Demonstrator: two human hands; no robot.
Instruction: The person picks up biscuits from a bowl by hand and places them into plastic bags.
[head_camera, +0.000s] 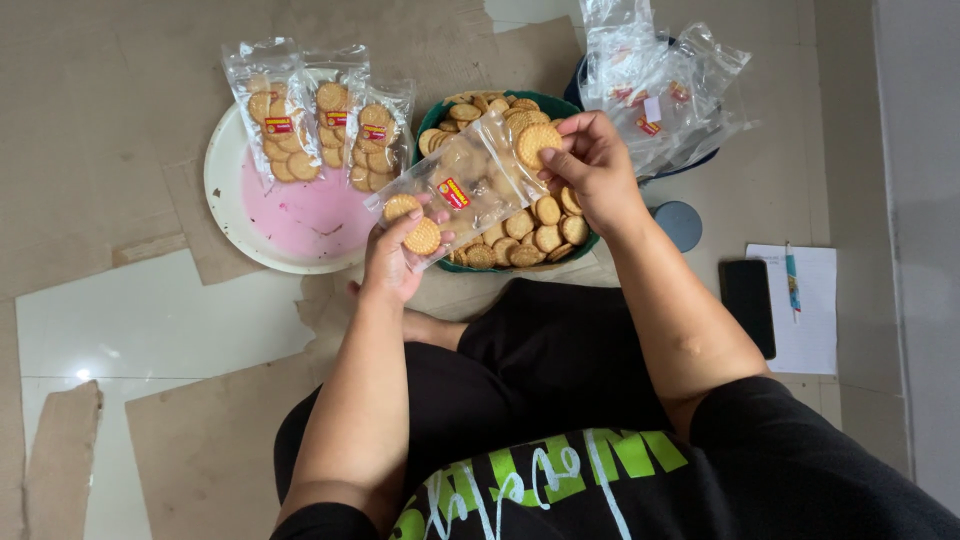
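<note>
I am holding the clear pouch (455, 190) tilted over the green bowl (440, 108), left hand (393, 262) fingers closed on its bottom, while my right hand (592, 170) fingers are pinching a round biscuit (538, 143) at its mouth.

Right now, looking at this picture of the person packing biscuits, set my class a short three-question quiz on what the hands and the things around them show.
1. True or false: the right hand holds a round biscuit at the mouth of the clear bag.
2. Multiple choice: the filled bags lie on A) the green bowl, B) the white and pink plate, C) the sheet of paper.
3. Fill in: the left hand grips the bag's lower end, its thumb on a ____.

Key: 1 true; 2 B; 3 biscuit.
</note>
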